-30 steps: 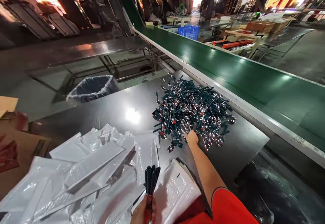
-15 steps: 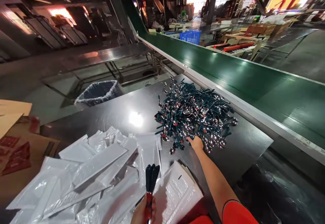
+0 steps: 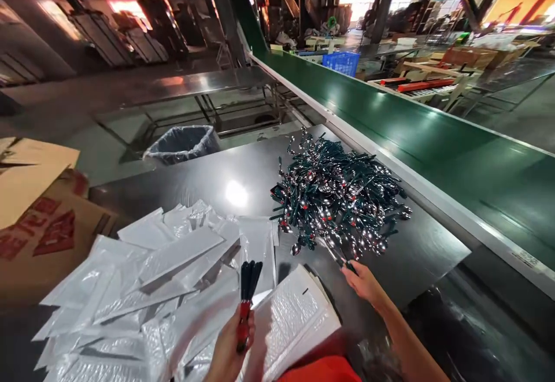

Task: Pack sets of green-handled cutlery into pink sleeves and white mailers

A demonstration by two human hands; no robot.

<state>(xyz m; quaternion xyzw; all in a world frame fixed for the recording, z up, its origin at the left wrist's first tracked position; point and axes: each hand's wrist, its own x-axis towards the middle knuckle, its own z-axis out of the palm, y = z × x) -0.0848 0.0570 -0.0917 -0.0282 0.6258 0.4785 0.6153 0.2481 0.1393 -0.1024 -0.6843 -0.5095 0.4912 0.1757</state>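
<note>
A large heap of metal spoons with dark green handles (image 3: 338, 191) lies on the steel table. At its near edge my right hand (image 3: 365, 281) is closed on a spoon (image 3: 333, 251) by the dark handle, its metal end towards the heap; I cannot tell whether it holds more than one. Low in the middle, my left hand (image 3: 234, 336) grips a bunch of spoons (image 3: 250, 281), dark handles fanned upward. The metal below them reflects red, and their lower ends are partly hidden by the fingers. White padded mailers (image 3: 299, 312) lie just right of my left hand.
More white mailers (image 3: 173, 260) spread over the steel table (image 3: 195, 180) on the left. A cardboard box (image 3: 56, 237) stands at the far left, a lined bin (image 3: 182, 145) behind the table. The green conveyor belt (image 3: 416, 122) runs along the far side. Dark plastic (image 3: 472, 324) lies lower right.
My right hand has drawn back from the heap towards me and to the right, now with a spoon in it. My left hand, still holding its bunch, is slightly higher and further left.
</note>
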